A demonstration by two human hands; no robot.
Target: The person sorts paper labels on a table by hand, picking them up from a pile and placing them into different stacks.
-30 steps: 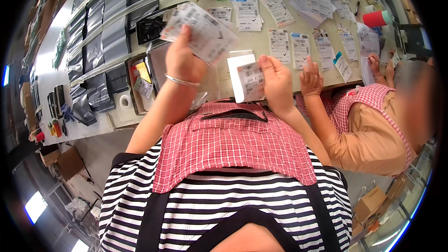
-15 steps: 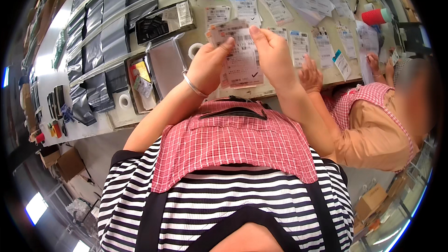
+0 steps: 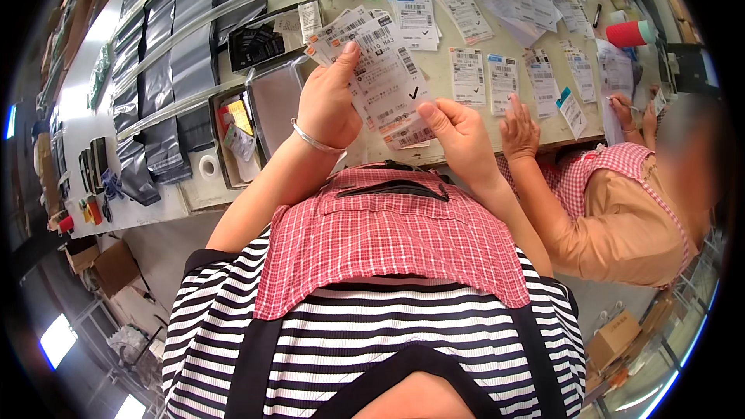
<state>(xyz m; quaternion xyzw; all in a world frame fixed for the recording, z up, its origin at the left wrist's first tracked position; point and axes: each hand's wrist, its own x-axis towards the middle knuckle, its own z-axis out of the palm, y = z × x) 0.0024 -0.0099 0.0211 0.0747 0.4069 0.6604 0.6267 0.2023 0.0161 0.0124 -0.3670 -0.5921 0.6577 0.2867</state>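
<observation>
Fanned labels at twelve o'clock: our left hand grips them, thumb on top; our right hand, nearly closed, pinches their five-o'clock corner. We should press the left thumb firmly.

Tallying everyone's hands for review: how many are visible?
5: the person's left hand holding labels, right hand at their lower end, a co-worker's hand just right of that, then one hand and another hand farther right. More may be hidden.
</observation>
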